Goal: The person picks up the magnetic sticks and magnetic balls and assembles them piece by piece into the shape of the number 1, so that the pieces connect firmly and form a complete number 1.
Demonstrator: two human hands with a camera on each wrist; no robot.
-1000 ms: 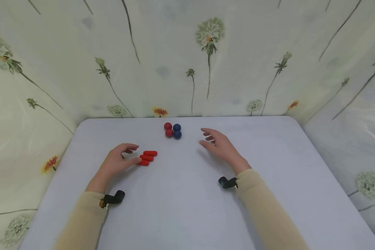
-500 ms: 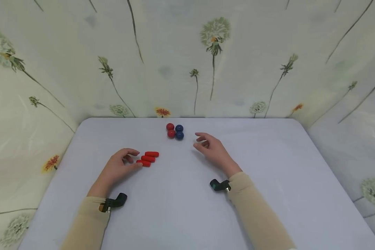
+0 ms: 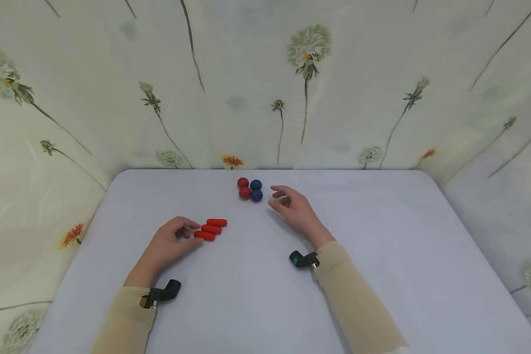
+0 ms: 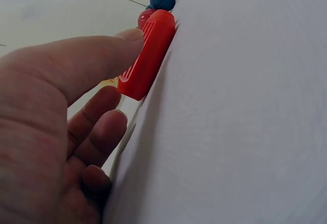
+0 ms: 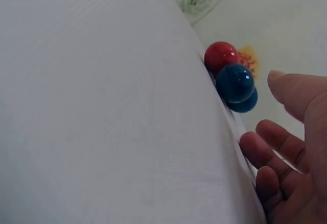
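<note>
Three red ridged plastic sticks [image 3: 211, 229] lie side by side on the white table. My left hand [image 3: 170, 244] is just left of them, thumb along the nearest stick and fingers loosely bent at their left ends. In the left wrist view, the thumb [image 4: 110, 55] overlaps the side of a red stick [image 4: 149, 55]; whether it touches is unclear. Two red balls [image 3: 244, 192] and two blue balls [image 3: 256, 195] form a tight cluster farther back. My right hand [image 3: 296, 211] is just right of the blue balls, apart from them, thumb and fingers spread and holding nothing.
The white table [image 3: 248, 295] ends at a back edge just behind the balls. A flower-printed curtain [image 3: 230, 73] rises behind and along both sides. Each wrist carries a small black camera [image 3: 162, 293].
My right hand has moved left, closer to the blue balls. My left hand has shifted slightly toward me, its thumb sliding to the near side of the sticks. Balls and sticks keep their arrangement.
</note>
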